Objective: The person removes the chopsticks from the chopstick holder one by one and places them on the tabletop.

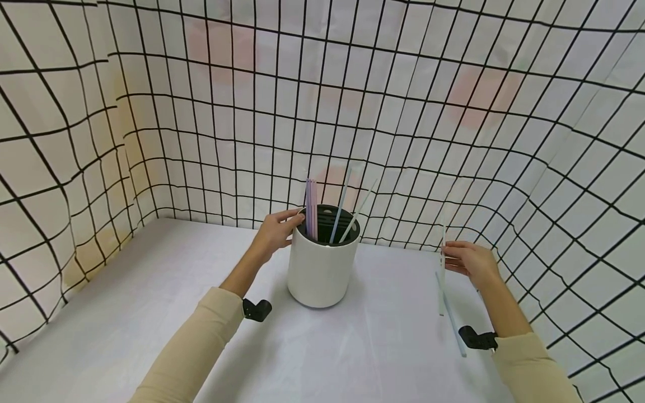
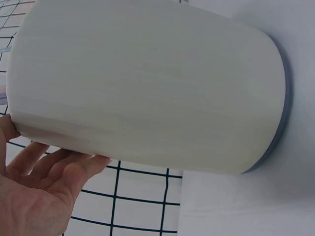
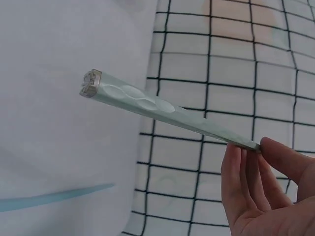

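A white cylindrical utensil holder (image 1: 322,274) with a dark insert stands upright on the table. My left hand (image 1: 274,235) holds it at the left of its rim; in the left wrist view, the fingers (image 2: 74,169) touch its side. Pink and purple chopsticks (image 1: 312,212) stand together inside at the left, while a blue chopstick (image 1: 341,204) and a pale green one (image 1: 359,211) lean to the right. Well to the right, my right hand (image 1: 473,262) pinches a pale green chopstick (image 3: 147,104) near one end. Its silver, patterned end points away from the fingers.
A light blue chopstick (image 1: 456,327) lies on the white table (image 1: 393,336), below the right hand. White walls with a black grid (image 1: 242,129) enclose the table at the back and both sides.
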`<state>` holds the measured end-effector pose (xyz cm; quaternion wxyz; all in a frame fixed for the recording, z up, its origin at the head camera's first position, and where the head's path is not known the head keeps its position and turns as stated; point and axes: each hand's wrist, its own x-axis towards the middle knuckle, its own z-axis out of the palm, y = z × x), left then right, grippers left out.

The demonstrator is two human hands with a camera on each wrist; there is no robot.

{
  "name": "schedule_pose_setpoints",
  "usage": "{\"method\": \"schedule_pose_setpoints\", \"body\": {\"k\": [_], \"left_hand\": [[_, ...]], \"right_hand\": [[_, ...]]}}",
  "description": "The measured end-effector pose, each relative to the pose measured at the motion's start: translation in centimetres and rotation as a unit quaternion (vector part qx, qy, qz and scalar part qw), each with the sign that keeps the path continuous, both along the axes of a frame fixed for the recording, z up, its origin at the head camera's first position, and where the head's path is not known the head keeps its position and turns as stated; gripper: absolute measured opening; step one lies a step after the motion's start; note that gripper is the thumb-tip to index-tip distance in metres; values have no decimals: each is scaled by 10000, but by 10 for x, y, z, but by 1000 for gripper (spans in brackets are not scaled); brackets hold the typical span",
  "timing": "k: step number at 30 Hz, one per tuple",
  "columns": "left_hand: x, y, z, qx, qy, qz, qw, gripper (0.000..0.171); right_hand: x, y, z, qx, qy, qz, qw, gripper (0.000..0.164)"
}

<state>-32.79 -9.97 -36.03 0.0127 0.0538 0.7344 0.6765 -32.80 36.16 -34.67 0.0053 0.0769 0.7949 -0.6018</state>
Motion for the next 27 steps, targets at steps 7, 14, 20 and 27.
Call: {"method": "schedule_pose_setpoints", "body": {"k": [7, 14, 20, 27], "left_hand": [[1, 0, 1, -18, 27, -18, 10000, 52], [2, 0, 2, -20, 47, -33, 10000, 51], [3, 0, 2, -19, 48, -27, 10000, 51], [4, 0, 2, 9, 32, -9, 10000, 51]], "right_hand": [[-2, 20, -30, 126, -433, -27, 9990, 54], [-4, 34, -58, 89, -781, -60, 9969, 40], [-6, 37, -76, 246, -980, -159, 9948, 47], [-10, 38, -89, 270, -1066, -239, 9936, 48]]}}
